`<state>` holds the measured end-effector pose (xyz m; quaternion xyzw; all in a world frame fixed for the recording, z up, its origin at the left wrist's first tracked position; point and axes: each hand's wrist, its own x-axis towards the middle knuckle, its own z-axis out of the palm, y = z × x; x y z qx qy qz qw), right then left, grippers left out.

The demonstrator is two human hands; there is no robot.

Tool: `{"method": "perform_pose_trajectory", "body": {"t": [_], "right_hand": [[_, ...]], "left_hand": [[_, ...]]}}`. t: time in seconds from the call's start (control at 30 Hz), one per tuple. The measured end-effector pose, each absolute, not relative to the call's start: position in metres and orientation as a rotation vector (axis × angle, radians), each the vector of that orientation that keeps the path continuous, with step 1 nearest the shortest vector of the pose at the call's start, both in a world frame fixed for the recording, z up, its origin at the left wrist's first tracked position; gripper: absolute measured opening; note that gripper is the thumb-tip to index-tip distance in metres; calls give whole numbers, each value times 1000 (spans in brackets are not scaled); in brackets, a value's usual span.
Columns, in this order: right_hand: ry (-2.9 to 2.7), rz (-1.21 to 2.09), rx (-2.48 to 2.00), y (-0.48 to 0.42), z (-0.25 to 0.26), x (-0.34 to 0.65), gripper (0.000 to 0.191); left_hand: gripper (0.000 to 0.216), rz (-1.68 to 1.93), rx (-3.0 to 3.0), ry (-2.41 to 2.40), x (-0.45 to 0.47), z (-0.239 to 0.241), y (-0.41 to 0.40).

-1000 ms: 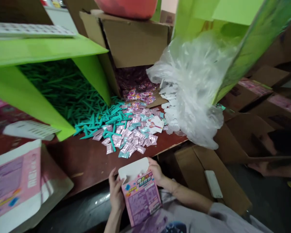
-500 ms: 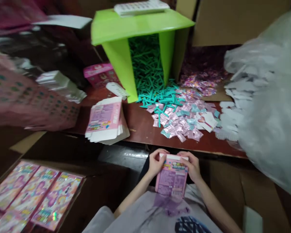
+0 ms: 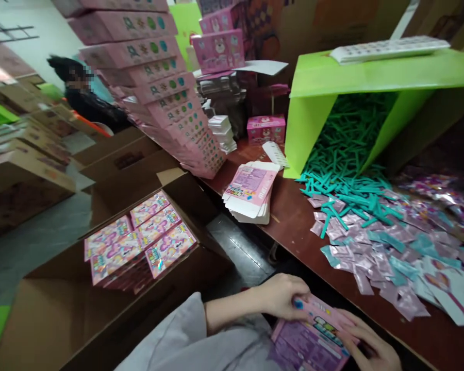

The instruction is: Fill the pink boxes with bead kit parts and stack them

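My left hand (image 3: 284, 296) and my right hand (image 3: 371, 342) are closed on the two upper corners of a small pink and purple cardboard box (image 3: 313, 340). The box is tilted in my lap, its printed back towards me. On the table edge beyond lies a stack of flat box blanks (image 3: 251, 185), unfolded and printed the same way. Pink and blue sachets (image 3: 375, 263) are heaped on the table to the right of the blanks. Teal plastic sticks (image 3: 344, 180) spill out of a lime-green bin (image 3: 311, 134) lying on its side.
Left of me stands an open carton (image 3: 50, 293) holding several finished boxes (image 3: 141, 237). A tall leaning pile of pink boxes (image 3: 170, 93) rises behind it. Picture cards (image 3: 444, 288) lie by the sachets. Another person (image 3: 88, 98) is at the far left.
My view has swung left, bringing the carton and pink pile further in. The box stays in both hands and is now more tilted; the white strip at its top no longer shows.
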<state>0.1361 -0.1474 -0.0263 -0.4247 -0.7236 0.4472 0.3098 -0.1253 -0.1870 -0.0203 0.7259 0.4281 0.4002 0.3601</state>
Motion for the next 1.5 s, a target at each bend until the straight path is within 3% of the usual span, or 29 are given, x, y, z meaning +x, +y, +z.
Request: {"method": "perform_pose_trajectory", "body": {"t": [0.1, 0.17, 0.2, 0.27, 0.37, 0.47, 0.57, 0.73, 0.87, 1.0, 1.2, 1.5], "right_hand": [[-1817, 1232, -965, -131, 4, 115, 44], [-1590, 1207, -858, -115, 21, 95, 66], [-1475, 1166, -826, -107, 26, 83, 67], [-1355, 1145, -839, -97, 30, 55, 53], [-1397, 1286, -887, -97, 18, 14, 35], [-1510, 1411, -894, -108, -1, -10, 30], [-1594, 1473, -899, -114, -12, -17, 28], [-1659, 1429, -1014, -91, -18, -42, 32], [-1576, 1447, -1158, -50, -34, -105, 53], [-1534, 1529, -1315, -10, -48, -180, 75], [-1608, 1679, -1281, 13, -51, -217, 59], [-1773, 1402, -1343, -36, -63, -150, 58]], "left_hand": [[34, 1156, 2101, 1079, -164, 32, -204], [53, 1442, 2176, 1246, -203, 67, -220], [58, 1624, 2184, 1427, -225, 80, -226], [50, 1828, 2092, 1917, -272, 89, -231], [28, 1874, 1679, 2583, -343, 62, -213], [12, 1547, 1190, 2945, -399, 9, -179], [20, 1246, 1104, 2898, -427, -34, -155], [36, 1206, 1134, 2739, -444, -50, -140], [39, 1425, 999, 2293, -442, -42, -120], [31, 1403, 909, 2082, -420, -44, -95], [36, 1427, 806, 1968, -393, -58, -92], [40, 1401, 878, 1826, -358, -69, -112]]}}
